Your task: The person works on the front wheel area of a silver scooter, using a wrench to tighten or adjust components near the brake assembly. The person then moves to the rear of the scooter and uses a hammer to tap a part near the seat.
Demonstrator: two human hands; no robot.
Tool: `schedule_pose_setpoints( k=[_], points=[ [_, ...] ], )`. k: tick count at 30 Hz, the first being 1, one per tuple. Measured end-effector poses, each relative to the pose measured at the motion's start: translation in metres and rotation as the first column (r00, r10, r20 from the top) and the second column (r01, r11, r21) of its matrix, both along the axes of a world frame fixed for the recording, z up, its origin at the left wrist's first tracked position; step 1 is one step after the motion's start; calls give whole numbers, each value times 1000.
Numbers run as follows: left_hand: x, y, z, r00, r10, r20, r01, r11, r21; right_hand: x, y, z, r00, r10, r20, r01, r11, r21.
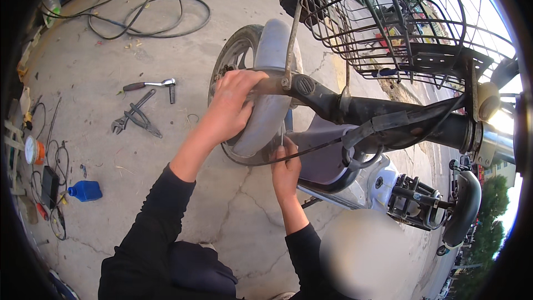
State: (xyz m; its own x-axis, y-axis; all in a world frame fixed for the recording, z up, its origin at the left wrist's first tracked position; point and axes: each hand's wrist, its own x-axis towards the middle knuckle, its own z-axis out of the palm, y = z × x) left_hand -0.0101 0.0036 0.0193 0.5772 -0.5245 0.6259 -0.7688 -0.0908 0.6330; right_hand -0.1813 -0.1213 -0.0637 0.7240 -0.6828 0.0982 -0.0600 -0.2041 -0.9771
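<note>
An electric scooter's front wheel [240,47] lies under a grey front fender [273,50], with the black front fork [322,97] running across it. My left hand [230,105] is closed over the fork's lower leg, its thumb down by the fender. Lower down, beside the fender's rear end, my right hand [286,169] pinches a thin metal rod [282,132] upright between thumb and fingers. The rod's far end is hidden behind the fender and fork, so I cannot tell its kind. A black cable [319,147] curves past the right fingertips.
On the concrete at left lie a ratchet wrench [149,84], an adjustable wrench [130,112], pliers [145,121] and a blue bottle [85,190]. A coiled black hose [166,34] lies farther off. The scooter's wire basket [383,28] juts out at upper right. Tangled leads [55,189] lie at far left.
</note>
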Motion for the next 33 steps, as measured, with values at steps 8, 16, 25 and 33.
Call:
schedule_pose_setpoints(
  k=[8, 16, 25, 33],
  points=[
    [-5, 0, 1, 999, 38, 7, -38, 999, -27, -12, -2, 10, 998, -52, -29, 51, 998, -23],
    [-15, -4, 10, 986, 166, -6, -165, 985, 41, 33, 1, 69, 998, 50, 32, -38, 954, -296],
    [-8, -15, 9, 956, 268, 116, -282, 950, 132, 43, 19, 60, 999, -46, -28, 32, 925, -378],
    [-11, -17, 17, 956, 281, 78, -291, 940, 179, 41, 22, 54, 995, -73, 61, 92, 895, -437]
  ],
)
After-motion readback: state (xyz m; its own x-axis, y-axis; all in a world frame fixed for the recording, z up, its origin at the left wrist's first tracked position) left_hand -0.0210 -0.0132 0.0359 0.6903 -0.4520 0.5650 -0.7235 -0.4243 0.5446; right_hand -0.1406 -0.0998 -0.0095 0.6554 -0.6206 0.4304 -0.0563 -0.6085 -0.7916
